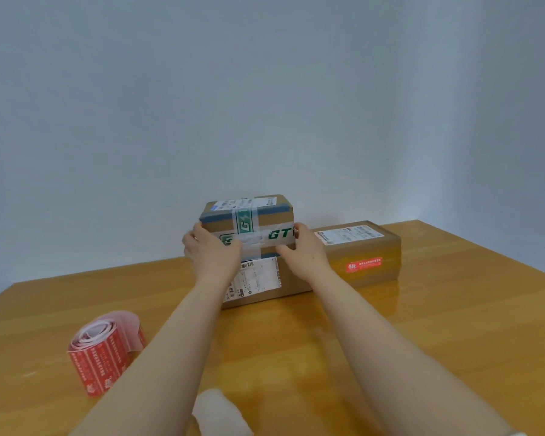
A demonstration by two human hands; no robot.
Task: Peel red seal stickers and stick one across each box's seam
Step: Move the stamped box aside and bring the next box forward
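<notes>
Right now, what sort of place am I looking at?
Probably a parcel-packing desk: the top box above a labelled box, a third box bearing a red seal, a roll of red seal stickers, all on a wooden table.

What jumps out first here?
The left hand and right hand hold the taped box, stacked on a lower box at the table's far middle. The right box bears a red sticker; the sticker roll lies near left.

Three cardboard boxes (276,219) (293,283) (370,247), one red sticker roll (103,357), one stuck red sticker (363,264), one white scrap (219,413), two hands (210,250) (302,250), one table (453,325).
</notes>
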